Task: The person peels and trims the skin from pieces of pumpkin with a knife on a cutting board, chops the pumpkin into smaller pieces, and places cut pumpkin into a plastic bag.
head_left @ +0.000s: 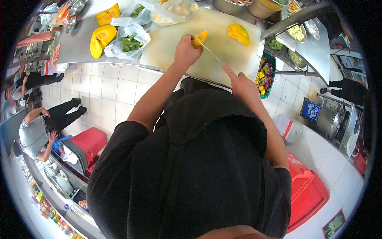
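Observation:
On the white cutting board [171,46], my left hand [188,51] is closed on a small piece of yellow-orange pumpkin [201,37]. My right hand [243,84] grips a knife [211,53], its forefinger stretched along the blade and the handle hidden in the palm. The blade's far end lies at the pumpkin piece, beside my left fingers. Another pumpkin piece [238,34], with yellow skin, rests on the board's right part. Left of the board are a cut pumpkin half [102,40] and a pumpkin wedge [108,15].
Plastic bags hold green vegetables [131,43] and pale pieces [172,12]. A green basket [273,65] of chopped vegetables is at the board's right edge. Metal pots [232,6] stand behind. A person [38,129] in a grey shirt stands at the left; red bins [88,145] are lower down.

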{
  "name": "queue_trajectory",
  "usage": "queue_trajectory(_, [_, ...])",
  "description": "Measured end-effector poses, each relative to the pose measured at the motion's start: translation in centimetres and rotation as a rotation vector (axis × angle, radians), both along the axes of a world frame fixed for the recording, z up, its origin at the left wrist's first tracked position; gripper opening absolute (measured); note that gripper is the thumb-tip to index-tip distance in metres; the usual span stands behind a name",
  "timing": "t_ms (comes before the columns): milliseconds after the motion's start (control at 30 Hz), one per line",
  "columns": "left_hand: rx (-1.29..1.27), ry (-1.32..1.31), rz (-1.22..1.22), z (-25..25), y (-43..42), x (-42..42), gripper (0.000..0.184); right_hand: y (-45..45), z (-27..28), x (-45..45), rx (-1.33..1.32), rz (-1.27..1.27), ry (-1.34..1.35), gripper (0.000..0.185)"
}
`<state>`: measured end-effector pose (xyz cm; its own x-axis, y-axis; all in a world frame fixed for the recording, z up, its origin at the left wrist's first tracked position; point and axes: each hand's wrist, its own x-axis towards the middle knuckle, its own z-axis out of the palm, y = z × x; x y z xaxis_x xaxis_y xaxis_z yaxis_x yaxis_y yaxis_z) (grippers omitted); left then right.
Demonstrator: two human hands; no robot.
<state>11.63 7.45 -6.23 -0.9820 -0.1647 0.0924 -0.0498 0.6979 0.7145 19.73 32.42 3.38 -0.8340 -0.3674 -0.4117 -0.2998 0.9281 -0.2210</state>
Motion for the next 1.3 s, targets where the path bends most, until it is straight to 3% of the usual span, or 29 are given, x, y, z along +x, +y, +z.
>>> queue_trajectory(400, [-0.059, 0.222, 0.039, -2.3, 0.3, -0.3, 0.042, 0.3, -0.3, -0.2, -0.053, 0.063, 0.05, 0.084])
queue_trajectory(767, [-0.053, 0.159, 0.022, -1.9, 0.5, -0.4, 0.04, -1.3, -2.1, -1.7, -0.199, -0.015, 0.039, 0.072])
queue_trajectory(1033, [-0.016, 0.101, -0.017, -1.9, -0.1, -0.4, 0.041, -1.0, 1.4, -1.8, -0.207, -0.035, -0.029, 0.073])
queue_trajectory(1133, [0.02, 0.09, -0.018, -2.1, -0.5, -0.2, 0.04, 0.4, 1.9, -1.7, -0.222, -0.247, -0.053, 0.073])
queue_trajectory(1200, [0.048, 0.091, -0.031, -1.9, -1.0, 0.0, 0.04, 2.2, 0.3, -2.0, -0.527, -0.443, -0.174, 0.071])
queue_trajectory(1300, [0.1, 0.062, -0.056, -2.5, -1.8, 0.0, 0.044, 3.2, -1.0, -3.3, -0.727, -0.613, -0.438, 0.065])
